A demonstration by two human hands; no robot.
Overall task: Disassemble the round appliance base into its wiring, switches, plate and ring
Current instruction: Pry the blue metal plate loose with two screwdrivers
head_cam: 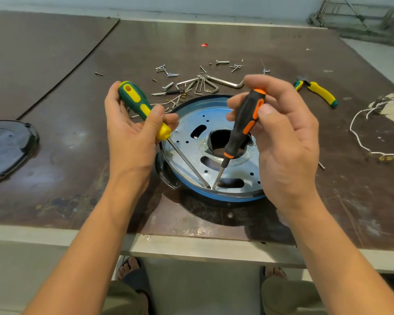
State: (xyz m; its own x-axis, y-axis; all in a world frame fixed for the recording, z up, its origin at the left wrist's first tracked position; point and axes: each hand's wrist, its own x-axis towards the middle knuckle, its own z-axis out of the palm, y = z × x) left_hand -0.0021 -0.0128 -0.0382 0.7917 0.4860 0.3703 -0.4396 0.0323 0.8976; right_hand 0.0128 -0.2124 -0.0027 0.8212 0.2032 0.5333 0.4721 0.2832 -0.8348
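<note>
The round appliance base lies in the middle of the table: a silver metal plate (189,123) with slots and a central hole, set inside a blue-edged dark ring (214,194). My left hand (132,133) grips a green-and-yellow screwdriver (141,105). My right hand (280,135) holds a black-and-orange screwdriver (243,123). Both blade tips meet at the near rim of the plate, where it joins the ring. A white wire (359,142) with brass terminals lies apart at the right.
Loose screws (166,70), bolts and a bunch of hex keys (205,84) are scattered behind the base. Yellow-handled pliers (319,92) lie at the right. A dark round cover (7,148) rests at the left edge. The table's front edge runs just below my forearms.
</note>
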